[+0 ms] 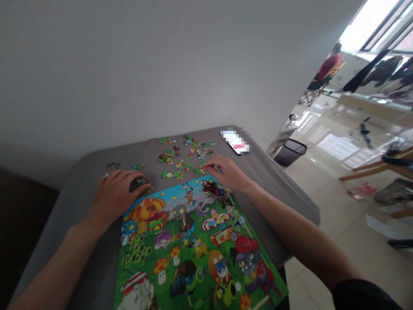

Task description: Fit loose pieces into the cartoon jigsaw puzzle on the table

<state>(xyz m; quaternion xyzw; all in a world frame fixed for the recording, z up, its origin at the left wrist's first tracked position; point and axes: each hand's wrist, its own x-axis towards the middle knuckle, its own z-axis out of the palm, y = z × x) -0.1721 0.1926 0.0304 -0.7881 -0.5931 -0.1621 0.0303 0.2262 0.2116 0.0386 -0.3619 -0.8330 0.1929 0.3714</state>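
Observation:
My left hand [118, 187] rests on the grey cloth at the upper left corner of the picture board, thumb apart from its curved fingers. Several small jigsaw pieces [146, 184] lie in and beside that gap, partly covered by the hand. My right hand [227, 170] is just above the board's upper right edge, index finger stretched out to a green jigsaw piece [201, 169] and touching or almost touching it. Its other fingers are bent and partly hidden. Between the hands and the wall lie more loose jigsaw pieces [166, 156]. The cartoon picture board [193, 237], green with plants and zombies, lies flat in front of me.
A phone [237, 142] with a lit screen lies at the table's back right corner. The grey tablecloth [271, 189] runs up to a plain wall [161, 64]. Right of the table, a dark bin [290, 153] stands on the tiled floor; a seated person [329, 66] is farther back.

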